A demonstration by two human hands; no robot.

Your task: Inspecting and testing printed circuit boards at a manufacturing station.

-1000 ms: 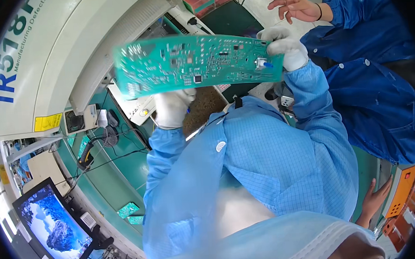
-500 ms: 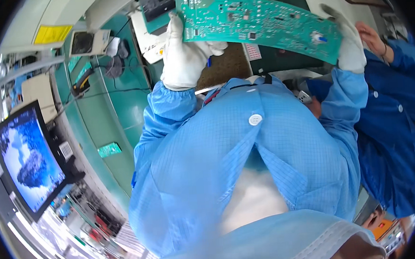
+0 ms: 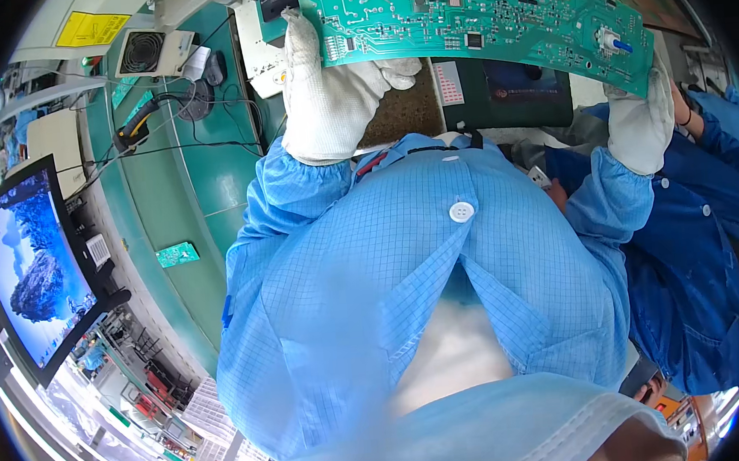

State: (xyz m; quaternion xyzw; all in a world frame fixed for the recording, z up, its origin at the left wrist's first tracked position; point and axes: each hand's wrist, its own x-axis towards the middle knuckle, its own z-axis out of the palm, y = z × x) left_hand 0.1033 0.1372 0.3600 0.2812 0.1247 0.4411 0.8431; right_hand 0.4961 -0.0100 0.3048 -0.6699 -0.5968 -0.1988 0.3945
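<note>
A long green circuit board (image 3: pixel 492 25) is held up across the top of the view, its component side showing. My left hand (image 3: pixel 334 96), in a white knit glove, grips its left end, the thumb along the edge and the fingers curled beneath. At the right end my right hand (image 3: pixel 641 121), gloved alike, holds the board's lower corner; part of its fingers is hidden behind the board. A white part with a blue shaft (image 3: pixel 618 43) stands out from the board near that end. The board's upper edge runs out of the picture.
At left are a monitor (image 3: pixel 37 262), a green bench (image 3: pixel 181 286) with a small circuit board (image 3: pixel 177 254), a handheld scanner (image 3: pixel 141 126) and a boxed fan (image 3: pixel 143 53). A brown panel (image 3: pixel 404 117) lies below the large board. A co-worker in dark blue (image 3: pixel 689 268) stands close at right.
The large board has moved up and nearer, its right end shifting rightward with my right hand. Both hands keep their hold. The view has shifted slightly.
</note>
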